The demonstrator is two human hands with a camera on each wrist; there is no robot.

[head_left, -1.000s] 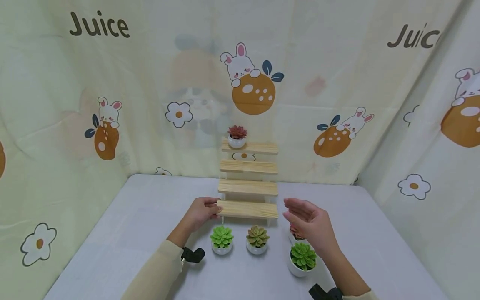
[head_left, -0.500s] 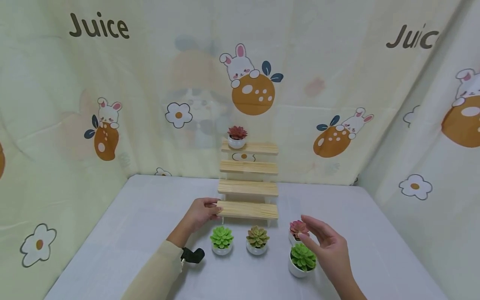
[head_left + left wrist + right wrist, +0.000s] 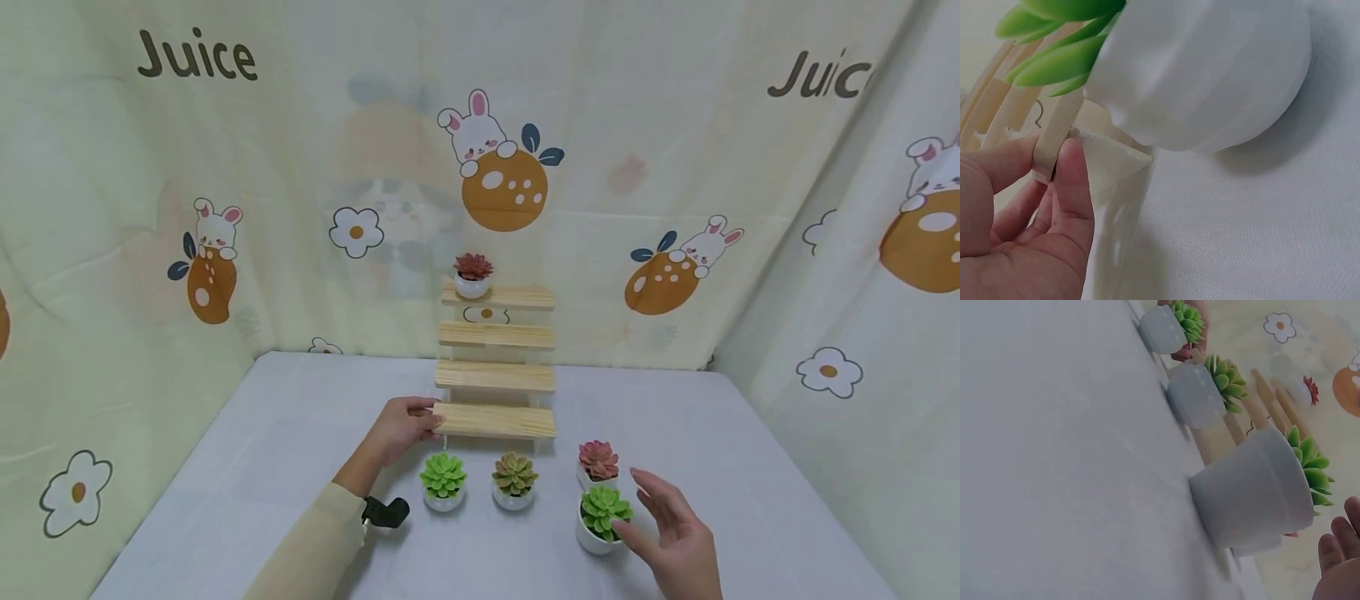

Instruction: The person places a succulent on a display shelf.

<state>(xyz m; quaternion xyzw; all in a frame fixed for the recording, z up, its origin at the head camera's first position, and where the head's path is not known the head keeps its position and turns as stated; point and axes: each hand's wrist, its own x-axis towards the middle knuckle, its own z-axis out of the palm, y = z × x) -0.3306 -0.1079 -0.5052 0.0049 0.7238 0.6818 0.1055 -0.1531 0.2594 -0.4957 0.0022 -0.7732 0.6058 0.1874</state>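
My left hand (image 3: 401,429) pinches the left end of the lowest board of a wooden tiered shelf (image 3: 495,421); the left wrist view shows thumb and fingers on the board's end (image 3: 1054,137). Beside the green succulent in a white pot (image 3: 602,517), at front right, my right hand (image 3: 678,537) is held with fingers apart and nothing between them. In the right wrist view that pot (image 3: 1254,494) stands upright, with the fingers off to its side. Just behind it is a pink succulent (image 3: 597,462), its pot partly hidden.
A bright green succulent (image 3: 443,479) and a brownish-green one (image 3: 514,479) stand in white pots before the shelf. On the top board, at its left end, sits a dark red succulent (image 3: 472,275). A printed curtain (image 3: 300,167) hangs behind the white table (image 3: 300,433).
My right hand has moved down and toward the right, from beside the shelf to beside the front green succulent, uncovering the pink one. The left hand has stayed on the shelf board.
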